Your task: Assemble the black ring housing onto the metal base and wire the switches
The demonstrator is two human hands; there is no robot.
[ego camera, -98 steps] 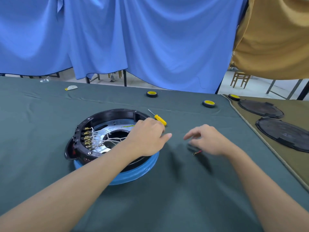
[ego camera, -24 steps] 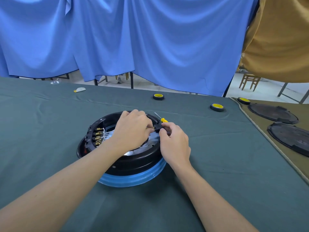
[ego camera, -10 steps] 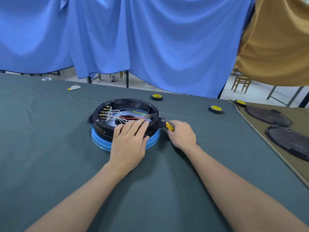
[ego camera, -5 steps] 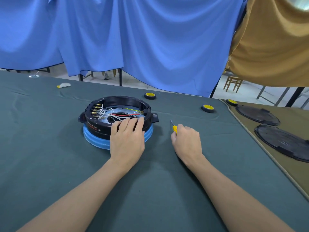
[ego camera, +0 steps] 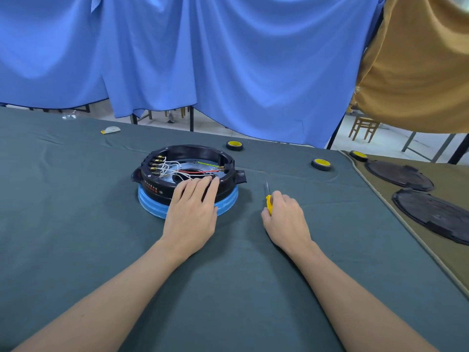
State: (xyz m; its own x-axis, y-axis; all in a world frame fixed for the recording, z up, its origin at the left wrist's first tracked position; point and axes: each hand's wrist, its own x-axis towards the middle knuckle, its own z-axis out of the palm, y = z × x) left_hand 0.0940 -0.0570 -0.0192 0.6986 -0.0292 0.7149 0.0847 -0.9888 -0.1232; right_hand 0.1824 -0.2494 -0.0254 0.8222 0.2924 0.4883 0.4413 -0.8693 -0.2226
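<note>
The black ring housing sits on a blue-rimmed base on the green cloth, with a metal plate inside. White, red and green-yellow wires run across it from brass terminals on the left wall. My left hand rests flat on the ring's near edge, fingers straight. To the right, my right hand grips a yellow-handled screwdriver, its tip pointing away from me above the cloth.
Three yellow-topped tape rolls lie along the far side. Two black round lids lie on the brown cloth at right. A small white and yellow scrap lies far left. Blue and brown curtains hang behind the table.
My right hand picked up the screwdriver from beside the ring's right tab and drew it back to the right. The left hand stays on the ring's near edge.
</note>
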